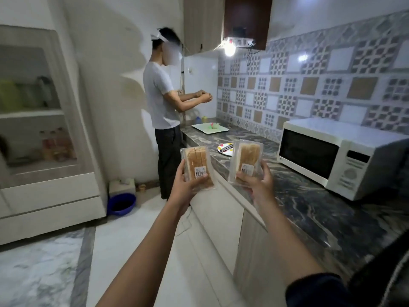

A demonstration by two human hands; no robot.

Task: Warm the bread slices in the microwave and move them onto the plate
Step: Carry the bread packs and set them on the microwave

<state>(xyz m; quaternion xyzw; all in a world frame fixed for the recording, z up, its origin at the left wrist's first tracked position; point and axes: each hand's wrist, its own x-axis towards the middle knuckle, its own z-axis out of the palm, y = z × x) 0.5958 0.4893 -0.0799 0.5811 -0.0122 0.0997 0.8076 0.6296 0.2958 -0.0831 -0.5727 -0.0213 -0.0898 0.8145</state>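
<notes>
Two clear bread packs are held up side by side, one per hand. The left hand (184, 185) wraps its fingers round the lower end of the left bread pack (198, 167), which shows tan slices on edge and a white barcode label. The right hand (257, 182) grips the right bread pack (245, 161) likewise (paler slices, smaller label). Behind them, one plate (222, 151) lies on the marbled tabletop (309, 207). One white microwave (340, 158) stands farther right, door closed.
</notes>
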